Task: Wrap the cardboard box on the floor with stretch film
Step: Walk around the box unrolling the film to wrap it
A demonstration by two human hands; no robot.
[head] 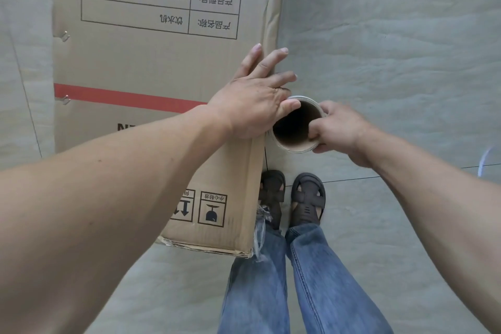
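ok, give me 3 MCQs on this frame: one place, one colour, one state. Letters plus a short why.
1. Where is the film roll?
A. on top of the box
B. beside the box's right edge
C. flat on the floor

2. Colour of the stripe on the cardboard box?
A. red
B. blue
C. green

3. What is the left hand doing?
A. hanging free
B. gripping a sandal
C. pressing flat on the box

B: right hand holds it by the core at that edge.
A: red band crosses the panel.
C: palm down, fingers spread.
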